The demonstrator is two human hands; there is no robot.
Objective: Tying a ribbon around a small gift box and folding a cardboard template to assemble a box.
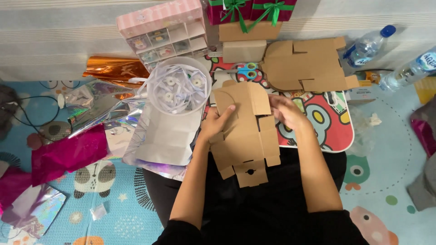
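Soft play mats cover the floor around a small cartoon table (338, 131). Over the lap, the left hand (217, 121) pinches a flat brown box cutout (247, 134) while the right hand (284, 111) grips its far edge, keeping it steady.

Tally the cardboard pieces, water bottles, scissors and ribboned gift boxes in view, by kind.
Flat brown cardboard box blanks: 2 (held one, table one)
Folded cardboard boxes: 2 ()
Plastic water bottles: 2 ()
Scissors: 1
Gift boxes with green ribbon: 2 ()
Total: 9
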